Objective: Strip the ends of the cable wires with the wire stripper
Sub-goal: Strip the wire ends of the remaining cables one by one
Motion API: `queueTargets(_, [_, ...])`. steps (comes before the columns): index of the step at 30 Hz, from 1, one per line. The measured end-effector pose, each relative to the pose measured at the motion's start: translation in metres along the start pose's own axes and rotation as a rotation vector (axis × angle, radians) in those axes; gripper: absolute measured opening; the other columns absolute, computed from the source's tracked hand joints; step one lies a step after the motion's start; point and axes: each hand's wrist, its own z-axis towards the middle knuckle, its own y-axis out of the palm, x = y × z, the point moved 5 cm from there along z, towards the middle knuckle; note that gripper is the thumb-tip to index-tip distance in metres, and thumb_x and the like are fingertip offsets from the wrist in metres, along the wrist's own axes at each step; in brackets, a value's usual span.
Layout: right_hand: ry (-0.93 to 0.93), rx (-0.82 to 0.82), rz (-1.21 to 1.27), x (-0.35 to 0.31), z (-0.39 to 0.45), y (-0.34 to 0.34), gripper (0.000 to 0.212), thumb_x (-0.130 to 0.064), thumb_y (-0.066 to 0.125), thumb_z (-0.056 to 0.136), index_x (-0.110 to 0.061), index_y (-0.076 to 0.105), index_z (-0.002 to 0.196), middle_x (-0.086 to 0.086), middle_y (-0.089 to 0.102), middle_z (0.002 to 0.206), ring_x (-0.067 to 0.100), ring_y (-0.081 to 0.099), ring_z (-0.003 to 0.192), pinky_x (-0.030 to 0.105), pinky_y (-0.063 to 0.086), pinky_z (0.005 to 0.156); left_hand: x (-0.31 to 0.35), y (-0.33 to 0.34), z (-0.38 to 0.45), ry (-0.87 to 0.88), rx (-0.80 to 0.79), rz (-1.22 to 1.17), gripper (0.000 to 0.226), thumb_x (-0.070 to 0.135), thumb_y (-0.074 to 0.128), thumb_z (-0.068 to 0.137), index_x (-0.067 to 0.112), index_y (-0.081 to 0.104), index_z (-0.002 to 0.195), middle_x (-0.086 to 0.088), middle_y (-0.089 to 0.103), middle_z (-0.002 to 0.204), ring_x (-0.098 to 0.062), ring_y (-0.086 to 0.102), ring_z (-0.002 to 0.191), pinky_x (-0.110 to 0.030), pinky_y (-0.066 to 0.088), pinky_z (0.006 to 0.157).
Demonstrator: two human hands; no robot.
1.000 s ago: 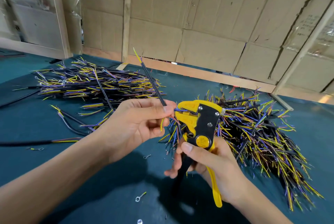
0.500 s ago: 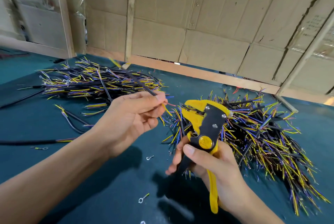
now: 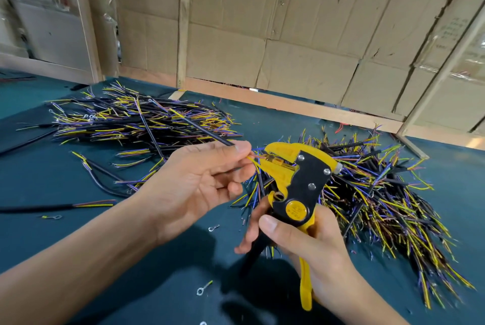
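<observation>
Teal cloth covers the worktop (image 3: 162, 285), and at its left a far heap of cables (image 3: 136, 122) lies spread flat, black jackets with yellow and purple wires fanning from the ends. Loose ring terminals (image 3: 200, 290) dot the cloth nearer the person. The left hand (image 3: 199, 180) pinches one black cable (image 3: 207, 134) between thumb and forefinger just behind where its jacket ends, the other fingers (image 3: 233, 188) loosely curled beneath; the jacket runs up and left over the heap. Its thin wire ends (image 3: 256, 158) reach right into the open mouth of the wire stripper (image 3: 296, 180), whose yellow jaws stand parted around them. The right hand (image 3: 309, 243) wraps the stripper's handles, thumb across the front below the round yellow pivot. Behind it on the right sits a second pile (image 3: 380, 193) of cables.

The cable looks light and limp, its wires thin and easily bent, so holding close to the wire ends, as here, seems the way to keep them from flexing away from the blades.

Against half a second ago, the wire ends sat short of the stripper with a gap between; now they lie inside its mouth.
</observation>
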Motion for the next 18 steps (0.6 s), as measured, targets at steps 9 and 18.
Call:
queueTargets(9, [-0.009, -0.017, -0.071, -0.0034, -0.0025, -0.0007, 0.031, -0.034, 0.076, 0.089, -0.005, 0.067, 0.096, 0.019, 0.07, 0.081, 0.042, 0.068, 0.077, 0.079, 0.044, 0.075, 0.0006, 0.0013, -0.0036, 0.088, 0.034, 0.039, 0.013, 0.021, 0.079, 0.071, 0.014, 0.075, 0.081, -0.004, 0.07, 0.08, -0.013, 0.066, 0.068, -0.021, 0.046, 0.054])
queueTargets(18, [-0.013, 0.044, -0.139, -0.0075, -0.0003, -0.0017, 0.036, -0.029, 0.068, 0.082, -0.002, 0.058, 0.061, 0.015, 0.058, 0.051, 0.038, 0.057, 0.045, 0.041, 0.049, 0.054, 0.0064, -0.0018, -0.0056, 0.204, 0.092, 0.259, 0.017, 0.031, 0.079, 0.069, 0.017, 0.079, 0.079, -0.005, 0.071, 0.081, -0.013, 0.065, 0.074, -0.024, 0.05, 0.06])
